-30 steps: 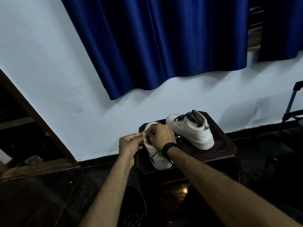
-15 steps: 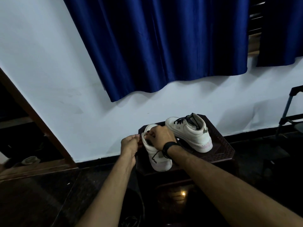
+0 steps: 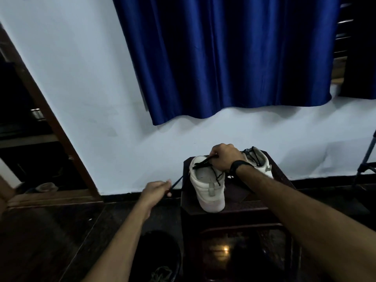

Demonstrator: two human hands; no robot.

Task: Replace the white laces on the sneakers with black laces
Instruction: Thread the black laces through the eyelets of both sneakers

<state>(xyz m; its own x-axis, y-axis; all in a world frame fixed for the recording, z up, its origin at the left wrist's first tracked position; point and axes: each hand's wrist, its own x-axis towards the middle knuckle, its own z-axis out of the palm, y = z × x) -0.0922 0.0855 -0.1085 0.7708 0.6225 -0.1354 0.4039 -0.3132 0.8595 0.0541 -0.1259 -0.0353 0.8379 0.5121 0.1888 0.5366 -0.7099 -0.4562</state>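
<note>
Now I'm tightening the black lace (image 3: 205, 162) on the near sneaker (image 3: 207, 184), which stands on the dark stool (image 3: 240, 195) — left hand (image 3: 155, 189) pinching one end out sideways, right hand (image 3: 223, 157) clamped on the other at the collar. Next, I'd judge, even tension, then a knot.

White sneaker (image 3: 207, 186), black lace (image 3: 203, 162)

Two sneakers on the worktop (image 3: 284, 180): near sneaker (image 3: 209, 192) at its left, far sneaker (image 3: 260, 161) behind-right. Left hand (image 3: 155, 190) off the worktop's left edge; right hand (image 3: 223, 157) above the near sneaker.
</note>
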